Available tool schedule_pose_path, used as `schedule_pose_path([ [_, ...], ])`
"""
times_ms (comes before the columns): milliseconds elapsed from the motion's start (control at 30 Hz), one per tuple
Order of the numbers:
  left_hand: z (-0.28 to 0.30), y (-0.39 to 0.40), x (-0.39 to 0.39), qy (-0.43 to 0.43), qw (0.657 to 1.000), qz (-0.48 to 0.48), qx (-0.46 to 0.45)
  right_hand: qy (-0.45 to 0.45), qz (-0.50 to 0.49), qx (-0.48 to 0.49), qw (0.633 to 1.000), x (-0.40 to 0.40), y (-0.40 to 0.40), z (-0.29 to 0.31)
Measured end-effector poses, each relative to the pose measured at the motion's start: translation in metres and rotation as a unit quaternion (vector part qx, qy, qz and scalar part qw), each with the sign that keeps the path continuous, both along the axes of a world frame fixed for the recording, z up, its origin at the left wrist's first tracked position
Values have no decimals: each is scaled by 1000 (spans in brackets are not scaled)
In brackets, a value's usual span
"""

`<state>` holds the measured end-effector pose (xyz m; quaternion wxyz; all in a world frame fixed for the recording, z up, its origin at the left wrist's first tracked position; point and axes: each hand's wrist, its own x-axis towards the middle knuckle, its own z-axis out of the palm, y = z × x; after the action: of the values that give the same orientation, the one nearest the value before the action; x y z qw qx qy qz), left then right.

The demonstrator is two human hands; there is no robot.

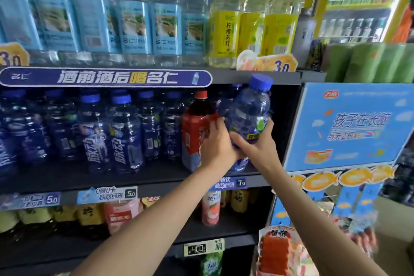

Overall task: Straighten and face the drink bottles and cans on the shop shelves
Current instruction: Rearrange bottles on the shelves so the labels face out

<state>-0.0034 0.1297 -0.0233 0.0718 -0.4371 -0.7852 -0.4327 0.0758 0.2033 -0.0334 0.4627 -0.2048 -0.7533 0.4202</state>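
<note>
A blue-capped bottle [247,119] is gripped by the left hand [218,141] and right hand [257,145], fingers curled round it, at the middle shelf's [134,180] right end beside a red-capped bottle [195,127]. "脉动" is read on neighbouring bottles [125,134]; price tags [230,182] show "7.0" and "5.0".

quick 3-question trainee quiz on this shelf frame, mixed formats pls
1. True or false: the blue-capped bottle held by both hands stands upright.
2. Which bottle stands directly left of the left hand? A) yellow-label bottle B) red-capped bottle C) pink bottle
3. Fill in: the right hand grips the held bottle from its ___ side.

Key:
1. False; it tilts, cap toward the right.
2. B, the red-capped bottle.
3. Right.
</note>
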Motion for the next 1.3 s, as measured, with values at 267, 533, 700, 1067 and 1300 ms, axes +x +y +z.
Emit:
schedule_pose_path([
  [267, -19, 0, -12, 107, 990, -37, -81, 23, -38, -10, 999, 3, 6, -26],
  [533, -9, -26, -66, 251, 966, -11, 53, 22, 34, -8, 999, -9, 7, -26],
  [700, -3, -27, -88, 47, 999, 17, 17, 25, 33, -34, 999, -3, 17, -29],
  [1067, 18, -26, -81, -31, 995, 94, -19, 16, 18, -61, 998, 1, 23, -25],
  [1300, 26, -78, -97, -39, 993, 103, -36, 19, 12, -78, 997, -15, 8, -21],
])
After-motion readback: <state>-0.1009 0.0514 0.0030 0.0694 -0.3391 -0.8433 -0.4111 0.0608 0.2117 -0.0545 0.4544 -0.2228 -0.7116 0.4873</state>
